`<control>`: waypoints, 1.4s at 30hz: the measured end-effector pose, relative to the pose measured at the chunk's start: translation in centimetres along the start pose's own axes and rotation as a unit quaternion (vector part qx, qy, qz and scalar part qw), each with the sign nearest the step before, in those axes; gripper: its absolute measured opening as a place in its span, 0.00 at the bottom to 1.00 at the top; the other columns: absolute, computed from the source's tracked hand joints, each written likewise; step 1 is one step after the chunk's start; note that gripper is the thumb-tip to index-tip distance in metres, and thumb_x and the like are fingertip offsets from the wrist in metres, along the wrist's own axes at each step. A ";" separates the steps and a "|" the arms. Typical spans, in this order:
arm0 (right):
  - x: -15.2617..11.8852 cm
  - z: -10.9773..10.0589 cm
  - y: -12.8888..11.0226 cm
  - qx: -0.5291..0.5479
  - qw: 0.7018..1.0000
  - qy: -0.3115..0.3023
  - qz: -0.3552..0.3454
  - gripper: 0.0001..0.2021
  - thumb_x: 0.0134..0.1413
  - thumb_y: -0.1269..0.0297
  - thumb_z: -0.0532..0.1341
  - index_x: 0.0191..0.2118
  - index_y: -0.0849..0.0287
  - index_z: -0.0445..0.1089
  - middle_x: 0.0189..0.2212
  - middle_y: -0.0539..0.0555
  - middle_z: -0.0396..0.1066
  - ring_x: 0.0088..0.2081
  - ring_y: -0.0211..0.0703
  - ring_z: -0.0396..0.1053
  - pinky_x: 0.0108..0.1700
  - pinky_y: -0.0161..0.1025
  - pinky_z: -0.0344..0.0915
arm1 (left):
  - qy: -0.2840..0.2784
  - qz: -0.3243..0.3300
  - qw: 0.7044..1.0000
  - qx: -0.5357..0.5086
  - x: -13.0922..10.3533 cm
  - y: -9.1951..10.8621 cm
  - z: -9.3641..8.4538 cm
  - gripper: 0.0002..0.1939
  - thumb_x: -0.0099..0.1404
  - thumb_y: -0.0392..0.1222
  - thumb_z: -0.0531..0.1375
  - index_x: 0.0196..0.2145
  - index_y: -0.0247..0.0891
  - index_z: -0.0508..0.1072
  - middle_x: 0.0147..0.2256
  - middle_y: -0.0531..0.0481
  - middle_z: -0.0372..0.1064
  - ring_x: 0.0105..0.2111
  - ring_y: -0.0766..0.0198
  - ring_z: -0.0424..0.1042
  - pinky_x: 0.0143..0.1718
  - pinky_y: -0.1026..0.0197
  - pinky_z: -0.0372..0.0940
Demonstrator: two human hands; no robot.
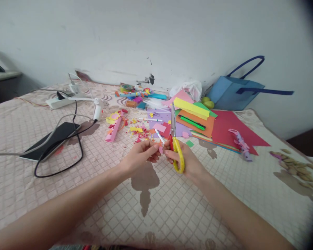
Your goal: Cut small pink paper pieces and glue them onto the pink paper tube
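My right hand is closed round a pair of scissors with yellow and red handles, their blades pointing up and away. A small piece of pink paper shows between my two hands, at the fingertips. My left hand is closed in a pinch at its left edge; the fingertips are partly hidden. Just beyond them a white marker slants toward my right fingers. Paper scraps in yellow, red and pink lie behind my left hand.
A black tablet-like slab with cables lies left, near a power strip. Coloured sheets, a green marker and a wrapped purple roll lie right. A blue bag stands by the wall; peanut-like pods lie far right.
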State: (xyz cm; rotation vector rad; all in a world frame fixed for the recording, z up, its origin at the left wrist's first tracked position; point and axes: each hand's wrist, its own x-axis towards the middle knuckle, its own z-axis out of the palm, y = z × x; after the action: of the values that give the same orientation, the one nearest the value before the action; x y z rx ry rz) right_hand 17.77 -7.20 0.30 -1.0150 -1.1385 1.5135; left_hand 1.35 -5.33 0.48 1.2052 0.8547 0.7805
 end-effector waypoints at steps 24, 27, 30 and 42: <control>-0.5 -0.1 0.2 0.015 0.999 0.010 0.029 0.11 0.38 0.67 0.67 0.31 0.57 0.66 0.24 0.46 0.63 0.20 0.30 0.56 0.21 0.31 0.53 | -0.027 0.010 0.998 -0.048 -0.1 -0.7 -0.1 0.12 0.56 0.45 0.61 0.29 0.34 0.66 0.25 0.52 0.66 0.26 0.71 0.66 0.30 0.65 0.61; -0.5 -0.2 0.2 0.016 1.000 0.002 0.023 0.10 0.39 0.67 0.66 0.31 0.57 0.66 0.24 0.46 0.63 0.20 0.30 0.56 0.21 0.31 0.52 | -0.019 0.010 0.999 -0.035 -0.1 -0.6 -0.1 0.11 0.57 0.44 0.61 0.29 0.34 0.66 0.25 0.53 0.66 0.26 0.71 0.66 0.30 0.65 0.61; -0.5 -0.2 0.3 0.009 1.000 -0.001 0.012 0.09 0.41 0.66 0.65 0.32 0.57 0.66 0.22 0.45 0.60 0.20 0.31 0.55 0.21 0.32 0.52 | -0.009 0.019 1.000 -0.012 -0.1 -0.4 0.0 0.10 0.57 0.44 0.60 0.28 0.34 0.66 0.24 0.53 0.65 0.25 0.70 0.66 0.30 0.65 0.62; -0.6 0.1 0.1 -0.018 1.000 0.004 -0.002 0.10 0.42 0.65 0.64 0.30 0.57 0.63 0.22 0.45 0.59 0.19 0.30 0.52 0.21 0.33 0.46 | -0.005 0.021 0.999 0.030 -0.5 0.1 0.3 0.11 0.56 0.45 0.61 0.29 0.34 0.66 0.24 0.52 0.67 0.24 0.70 0.66 0.28 0.65 0.62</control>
State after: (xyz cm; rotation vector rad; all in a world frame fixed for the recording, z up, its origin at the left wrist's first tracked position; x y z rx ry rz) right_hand 17.74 -7.81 0.25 -1.0413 -1.1651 1.4890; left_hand 1.41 -5.90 0.65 1.2816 0.8531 0.7868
